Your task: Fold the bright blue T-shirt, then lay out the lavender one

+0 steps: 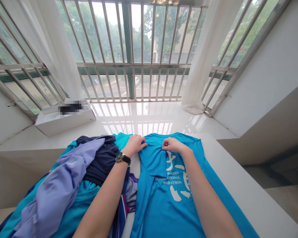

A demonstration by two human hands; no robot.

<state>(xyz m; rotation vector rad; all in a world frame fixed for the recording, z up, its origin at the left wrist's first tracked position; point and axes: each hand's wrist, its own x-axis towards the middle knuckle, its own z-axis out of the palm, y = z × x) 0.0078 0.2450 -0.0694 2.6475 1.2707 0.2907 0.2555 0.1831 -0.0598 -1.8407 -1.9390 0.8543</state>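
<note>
A blue long-sleeved shirt [161, 205] with white "DALIAN INTERNATIONAL MARATHON" lettering lies spread on the white surface, its neckline toward the window. My left hand [136, 144], with a black-strapped watch [123, 158] on its wrist, is closed on the fabric at the left shoulder. Over the upper part of the shirt, my right hand [173, 145] pinches cloth between thumb and fingers, just above the white print. A fold runs down the fabric between the hands. The right forearm covers part of the print.
Heaped clothes lie on the left, among them a lavender garment [62, 188] and a navy one [101, 162]. A white box [67, 122] holding a blurred dark item stands on the windowsill [144, 115]. Behind are metal window bars [141, 66] and white curtains [201, 56].
</note>
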